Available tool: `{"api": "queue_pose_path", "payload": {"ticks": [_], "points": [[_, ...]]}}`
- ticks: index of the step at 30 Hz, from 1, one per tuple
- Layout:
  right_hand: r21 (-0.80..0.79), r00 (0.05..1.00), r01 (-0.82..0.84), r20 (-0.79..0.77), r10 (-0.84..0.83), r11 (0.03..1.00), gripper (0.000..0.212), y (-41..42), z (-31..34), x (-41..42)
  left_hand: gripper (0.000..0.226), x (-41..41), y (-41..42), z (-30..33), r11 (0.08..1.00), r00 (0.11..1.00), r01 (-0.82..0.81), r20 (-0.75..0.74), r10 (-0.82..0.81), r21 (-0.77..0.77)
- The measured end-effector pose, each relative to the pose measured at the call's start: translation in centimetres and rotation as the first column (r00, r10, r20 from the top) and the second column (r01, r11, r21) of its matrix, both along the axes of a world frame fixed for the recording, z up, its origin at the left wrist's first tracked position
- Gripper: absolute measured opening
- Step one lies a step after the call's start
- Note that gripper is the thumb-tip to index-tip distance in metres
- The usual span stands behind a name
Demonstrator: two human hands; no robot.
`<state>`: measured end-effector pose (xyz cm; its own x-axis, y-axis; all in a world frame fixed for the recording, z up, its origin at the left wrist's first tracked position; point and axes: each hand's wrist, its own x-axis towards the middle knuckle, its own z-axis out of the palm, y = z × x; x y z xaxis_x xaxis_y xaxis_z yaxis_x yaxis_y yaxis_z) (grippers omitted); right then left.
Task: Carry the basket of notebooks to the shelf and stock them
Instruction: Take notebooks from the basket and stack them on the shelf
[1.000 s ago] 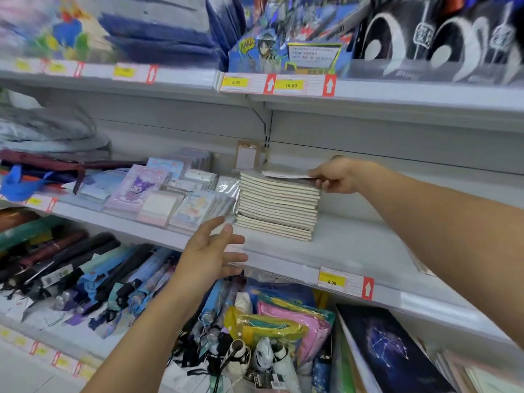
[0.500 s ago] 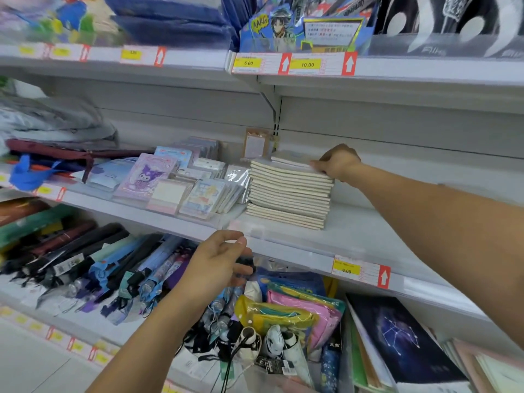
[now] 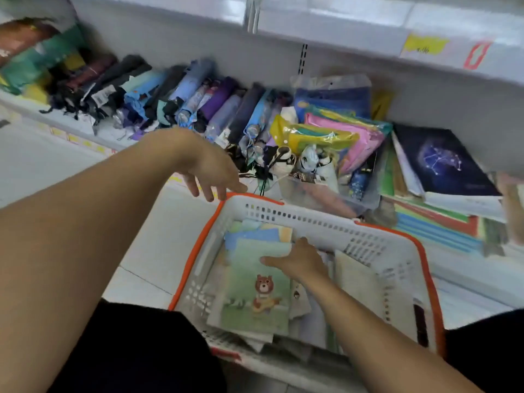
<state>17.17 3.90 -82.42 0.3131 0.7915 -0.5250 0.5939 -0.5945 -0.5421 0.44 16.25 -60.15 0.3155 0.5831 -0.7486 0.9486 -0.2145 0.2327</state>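
In the white plastic basket with an orange rim (image 3: 392, 251), the right hand (image 3: 297, 260) grips the green bear-cover notebook (image 3: 258, 287), whose long axis points shelfward; the left hand (image 3: 208, 168) hovers open above the rim.

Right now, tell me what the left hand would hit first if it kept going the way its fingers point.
The left hand hangs open, fingers aimed down and forward. Going straight on, it would probably first meet the basket's orange rim at the far left corner; depth is uncertain, so it might slip just outside.
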Motion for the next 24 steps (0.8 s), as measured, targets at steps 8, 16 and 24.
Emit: {"api": "queue_pose_path", "payload": {"ticks": [8, 16, 24], "points": [[0.167, 0.973, 0.206, -0.141, -0.184, 0.964, 0.023, -2.9, -3.7, -0.1, 0.043, -1.5, -0.4, 0.2, 0.995, 0.992, -0.047, 0.122, 0.036, 0.084], [0.208, 0.512, 0.555, -0.849, -0.134, 0.805, 0.009, 0.3, 7.6, 4.0, 0.097, -1.4, -1.0, 1.1, 0.991, 0.992, -0.097, 0.092, 0.089, 0.093], [0.111, 0.799, 0.355, -0.552, -0.239, 0.928, 0.066, 2.0, 5.0, 0.1, 0.029, -0.3, -1.9, 3.8, 0.868, 0.916, -0.285, 0.382, 0.121, 0.407]]}}
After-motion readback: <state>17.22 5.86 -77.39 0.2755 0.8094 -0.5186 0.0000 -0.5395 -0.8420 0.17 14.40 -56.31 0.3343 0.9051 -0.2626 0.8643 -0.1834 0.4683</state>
